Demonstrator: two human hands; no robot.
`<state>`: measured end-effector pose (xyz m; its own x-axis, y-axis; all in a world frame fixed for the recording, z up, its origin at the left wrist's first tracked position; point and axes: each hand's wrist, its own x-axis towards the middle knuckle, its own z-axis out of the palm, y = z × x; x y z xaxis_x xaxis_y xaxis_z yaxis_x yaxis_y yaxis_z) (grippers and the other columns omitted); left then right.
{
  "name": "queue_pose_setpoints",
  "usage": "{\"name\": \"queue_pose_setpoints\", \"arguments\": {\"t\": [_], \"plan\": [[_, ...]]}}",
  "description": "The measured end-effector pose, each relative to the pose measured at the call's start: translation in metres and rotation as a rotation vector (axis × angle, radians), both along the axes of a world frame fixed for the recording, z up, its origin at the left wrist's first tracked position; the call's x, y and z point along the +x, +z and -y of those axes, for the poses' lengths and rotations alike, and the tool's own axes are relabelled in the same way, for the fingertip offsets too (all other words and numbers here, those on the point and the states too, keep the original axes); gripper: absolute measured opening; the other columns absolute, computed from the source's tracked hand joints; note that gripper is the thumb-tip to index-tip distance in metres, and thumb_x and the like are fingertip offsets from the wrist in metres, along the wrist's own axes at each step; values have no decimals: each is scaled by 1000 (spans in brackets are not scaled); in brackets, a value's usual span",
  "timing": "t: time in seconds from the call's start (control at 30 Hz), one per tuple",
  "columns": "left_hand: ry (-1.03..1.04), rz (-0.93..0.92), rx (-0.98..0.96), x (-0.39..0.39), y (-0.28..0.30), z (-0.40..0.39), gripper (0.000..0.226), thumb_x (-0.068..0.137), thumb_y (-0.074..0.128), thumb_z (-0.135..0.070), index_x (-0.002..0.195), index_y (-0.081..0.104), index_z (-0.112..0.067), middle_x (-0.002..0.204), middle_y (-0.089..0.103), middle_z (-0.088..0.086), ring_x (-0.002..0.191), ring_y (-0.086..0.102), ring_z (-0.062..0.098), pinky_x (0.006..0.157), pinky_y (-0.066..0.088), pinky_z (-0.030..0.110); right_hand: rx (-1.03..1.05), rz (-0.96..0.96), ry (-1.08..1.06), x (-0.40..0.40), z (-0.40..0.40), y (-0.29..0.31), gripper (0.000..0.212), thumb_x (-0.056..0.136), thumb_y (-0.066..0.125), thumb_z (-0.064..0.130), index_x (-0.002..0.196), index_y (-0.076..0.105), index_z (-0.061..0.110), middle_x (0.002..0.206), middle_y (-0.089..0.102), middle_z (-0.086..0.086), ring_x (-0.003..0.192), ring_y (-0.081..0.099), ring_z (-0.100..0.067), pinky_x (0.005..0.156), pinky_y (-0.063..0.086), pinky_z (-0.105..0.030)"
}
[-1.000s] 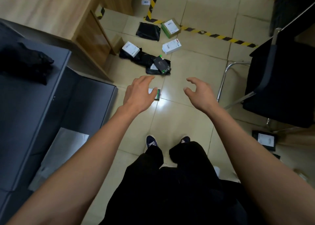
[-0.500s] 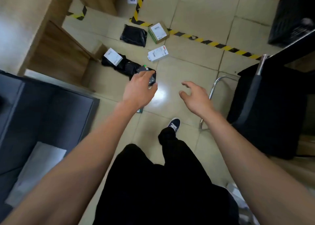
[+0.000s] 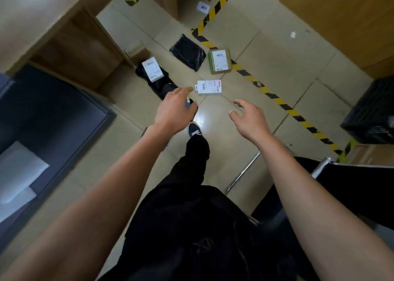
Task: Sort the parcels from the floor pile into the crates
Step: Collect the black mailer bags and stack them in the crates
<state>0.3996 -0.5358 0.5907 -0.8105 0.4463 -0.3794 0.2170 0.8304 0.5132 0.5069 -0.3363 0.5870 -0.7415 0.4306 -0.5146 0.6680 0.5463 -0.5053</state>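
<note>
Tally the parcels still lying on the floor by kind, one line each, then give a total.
Black plastic bag parcels: 2
White boxes: 2
Green-edged cardboard box: 1
Total: 5, not counting anything hidden under the left hand.

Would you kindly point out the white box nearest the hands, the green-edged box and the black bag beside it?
white box (image 3: 208, 87): head view, middle of its label.
green-edged box (image 3: 220, 61): head view, white label on top.
black bag (image 3: 188, 51): head view, centre of the wrap.

Both hands reach over the tiled floor (image 3: 266, 52), the left hand (image 3: 173, 112) and the right hand (image 3: 248, 116) spread and empty above a white parcel (image 3: 209, 87), with a black bag (image 3: 188, 51) and a green-edged box (image 3: 220, 61) beyond it by the striped tape (image 3: 283, 105).
</note>
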Motion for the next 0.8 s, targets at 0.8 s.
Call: {"name": "queue_pose_setpoints", "arguments": {"t": [0.8], "plan": [[559,112,74,-155,-38,-91,52,99,56,-37,149,49,-22,148,53,4,135,47,25,109,44,49,-24,71,451,-288,-104,-36,51,100,52,46,146,50,23,145,56,-5,135,47,-27,108,38,-38]]}}
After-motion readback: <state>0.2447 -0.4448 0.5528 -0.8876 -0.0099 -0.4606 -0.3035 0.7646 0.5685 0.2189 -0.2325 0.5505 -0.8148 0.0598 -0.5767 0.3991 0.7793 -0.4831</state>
